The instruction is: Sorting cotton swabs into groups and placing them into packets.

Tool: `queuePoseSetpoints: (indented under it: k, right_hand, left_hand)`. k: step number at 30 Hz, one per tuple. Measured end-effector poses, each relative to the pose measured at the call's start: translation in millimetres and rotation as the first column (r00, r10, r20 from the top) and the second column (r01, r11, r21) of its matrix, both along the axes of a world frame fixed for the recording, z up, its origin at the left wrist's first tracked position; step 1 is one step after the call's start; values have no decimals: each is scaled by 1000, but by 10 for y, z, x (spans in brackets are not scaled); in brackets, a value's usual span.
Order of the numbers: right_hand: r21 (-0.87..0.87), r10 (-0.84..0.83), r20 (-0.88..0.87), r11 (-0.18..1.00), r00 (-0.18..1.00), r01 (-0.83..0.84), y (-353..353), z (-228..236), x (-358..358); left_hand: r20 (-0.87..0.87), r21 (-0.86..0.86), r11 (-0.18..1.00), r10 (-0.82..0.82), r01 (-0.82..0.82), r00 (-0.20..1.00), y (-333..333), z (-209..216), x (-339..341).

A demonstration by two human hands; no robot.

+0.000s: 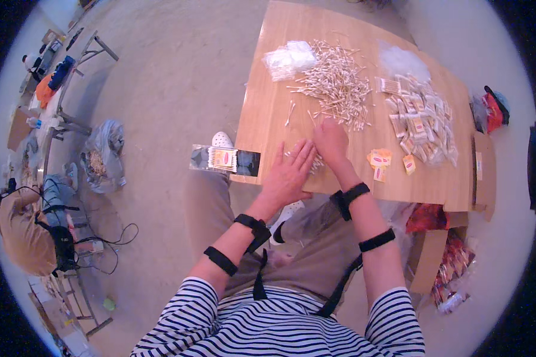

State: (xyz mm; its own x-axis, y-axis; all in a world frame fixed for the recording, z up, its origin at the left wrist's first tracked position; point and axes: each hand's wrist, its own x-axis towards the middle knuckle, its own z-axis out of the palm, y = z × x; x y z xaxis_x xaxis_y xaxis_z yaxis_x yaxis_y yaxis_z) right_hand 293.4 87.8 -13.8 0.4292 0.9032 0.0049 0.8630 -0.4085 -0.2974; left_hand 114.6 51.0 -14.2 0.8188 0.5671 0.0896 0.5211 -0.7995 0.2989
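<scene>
Striped shirt [268,324] up front, cotton swabs [317,165] beyond

Closest to my lens, that black-and-white top spans the bottom of the view, and out go both forearms, black straps [220,260] round each, to the wooden tabletop [268,128]. Now look at the left hand [289,175]: palm down near the front edge, that grip spread flat, fingers stretched away from the body. And the right hand [330,140], just beside it, is curled; its fingertips are hidden from me, so I can't tell whether that grip is pinching anything. The swabs I'm watching peek out on the tabletop right between the two. Beyond them, the big one: a heap of loose swabs [339,83] in a messy sprawl, stray swabs [290,113] off to its left, clear plastic bags [289,59] at its far-left flank. Swing right, and there's a pile of filled packets [423,119], with yellow cards [379,159] lying nearer the front edge. Over on the left, one labelled packet [223,159] lies on a dark strip [250,163] jutting past the tabletop's edge, a white clog [221,139] showing just past it. On the floor at left, a plastic sack [104,163] slumps; below the tabletop's right corner, I've got a cardboard box [426,256].
</scene>
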Motion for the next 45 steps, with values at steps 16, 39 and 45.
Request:
queuePoseSetpoints:
  k: [16, 39, 45]
  right_hand:
    - [304, 265, -122, 927, 956, -219, -717, -113, -157]
    - [107, 294, 422, 923, 858, -369, -65, -70, 258]
    - [162, 300, 354, 913, 886, -374, -600, 43, 251]
  left_hand:
    - [-29, 57, 996, 73, -72, 997, -214, 19, -164]
    - [-30, 97, 995, 41, -38, 999, -101, -22, -158]
    - [-64, 111, 993, 48, -40, 997, -103, -34, -147]
